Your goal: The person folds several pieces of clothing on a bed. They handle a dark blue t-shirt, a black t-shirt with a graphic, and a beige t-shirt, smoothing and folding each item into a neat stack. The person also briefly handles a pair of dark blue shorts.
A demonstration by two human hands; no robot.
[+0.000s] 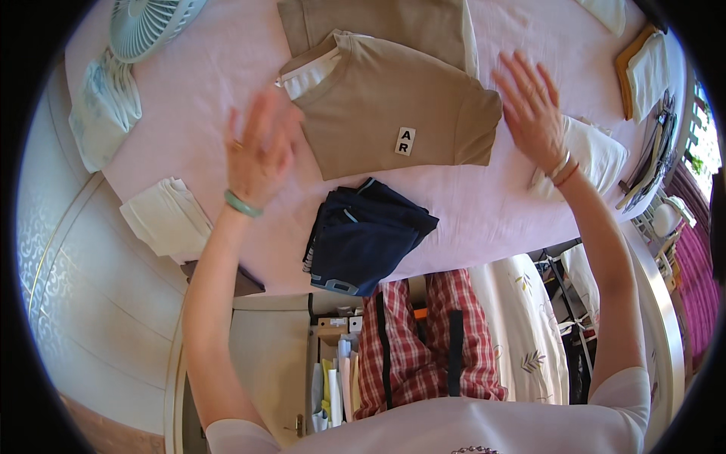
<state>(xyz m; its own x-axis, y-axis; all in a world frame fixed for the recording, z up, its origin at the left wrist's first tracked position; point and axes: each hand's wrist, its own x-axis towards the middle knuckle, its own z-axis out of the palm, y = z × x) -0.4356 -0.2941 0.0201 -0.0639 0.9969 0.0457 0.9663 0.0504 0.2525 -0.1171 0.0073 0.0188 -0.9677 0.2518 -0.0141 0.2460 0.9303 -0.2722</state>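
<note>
A brown short-sleeved shirt (386, 91) with a small white patch lies on the pink bedsheet, its collar toward the left. More brown cloth (378, 19) with a pale edge lies just beyond it; I cannot tell whether it is a separate garment. My left hand (261, 147), wearing a green bangle and smeared by motion, is beside the collar with its fingers spread and nothing in them. At the sleeve end, my right hand (532, 110) is stretched flat, fingers apart, holding nothing. Closer to me is a dark navy folded garment (367, 234).
A pale fan (147, 26) stands at the far left above a bunched light cloth (106, 110). Folded white cloths (168, 216) lie at the left edge. On the right are a white garment (590, 151), folded clothes (646, 76) and dark hangers (654, 151).
</note>
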